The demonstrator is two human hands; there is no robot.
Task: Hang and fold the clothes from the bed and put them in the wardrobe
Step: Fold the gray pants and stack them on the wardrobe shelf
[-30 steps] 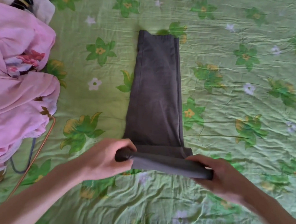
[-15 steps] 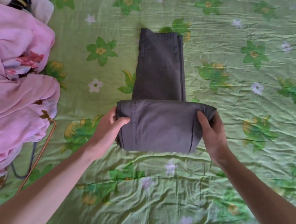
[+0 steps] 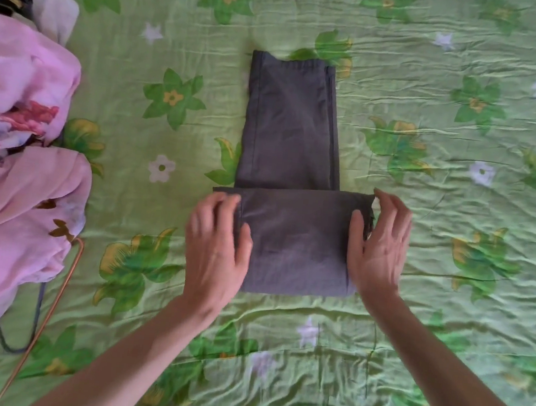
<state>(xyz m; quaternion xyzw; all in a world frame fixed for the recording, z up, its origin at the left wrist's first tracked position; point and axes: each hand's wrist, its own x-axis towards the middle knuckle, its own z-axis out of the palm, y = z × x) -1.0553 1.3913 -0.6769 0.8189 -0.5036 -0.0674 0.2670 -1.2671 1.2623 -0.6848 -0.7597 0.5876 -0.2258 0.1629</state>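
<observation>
Trousers (image 3: 289,159) half-folded; L hand (image 3: 215,247) & R hand (image 3: 378,249) flat at sides.

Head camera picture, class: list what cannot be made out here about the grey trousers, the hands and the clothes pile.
1. Grey trousers, head view: the layers under the folded lower part are hidden by the fold itself.
2. Left hand and right hand: motion blur smears the fingers, so exact contact with the cloth is unclear.
3. Pink clothes pile: cut off by the left edge.
4. Copper hanger: mostly buried under the pile.
5. Wardrobe: not in view.
</observation>
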